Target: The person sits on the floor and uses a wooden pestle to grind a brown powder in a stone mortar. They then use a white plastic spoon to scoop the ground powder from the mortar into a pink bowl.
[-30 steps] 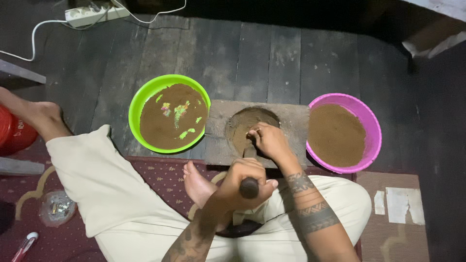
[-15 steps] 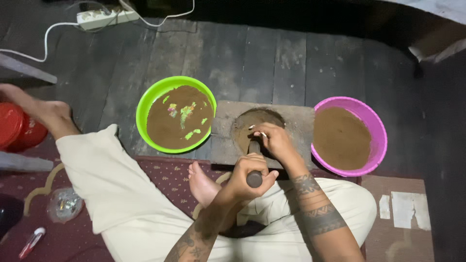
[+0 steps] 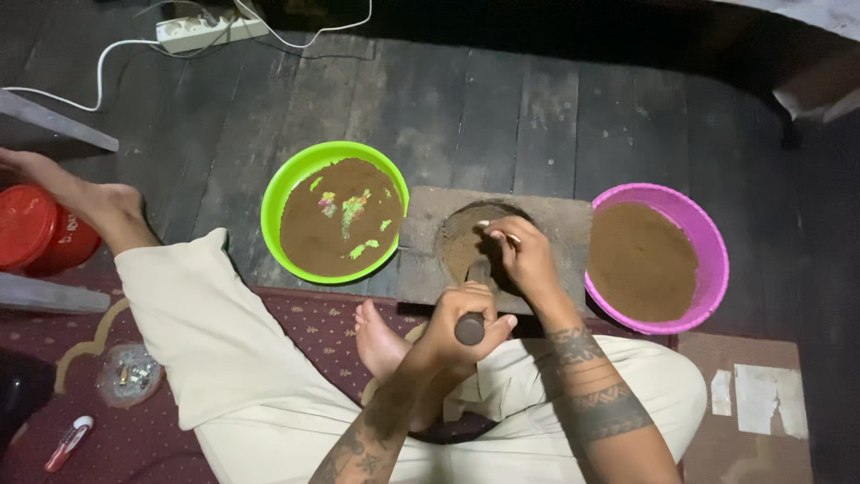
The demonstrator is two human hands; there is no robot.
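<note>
I sit on the floor with a square stone mortar block (image 3: 421, 260) in front of me; its round hollow holds brown powder. My left hand (image 3: 466, 323) grips the dark handle of a pestle (image 3: 469, 329) that reaches into the hollow. My right hand (image 3: 524, 255) rests over the hollow and pinches a small pale stick-like thing (image 3: 511, 237); what it is I cannot tell. A green bowl (image 3: 287, 179) of brown powder with green and pink bits stands left of the block. A pink bowl (image 3: 708, 242) of brown powder stands to its right.
Dark wooden floorboards lie beyond the bowls. A white power strip (image 3: 210, 31) with cables sits at the far left. A red lidded container (image 3: 36, 229) stands by my left foot. On the maroon rug (image 3: 313, 332) lie a small glass dish (image 3: 125, 372) and a red-and-white pen-like object (image 3: 67, 442).
The view has shifted slightly, so everything sits a little more to the right. My right hand has stayed over the hollow and my left hand keeps its grip on the pestle.
</note>
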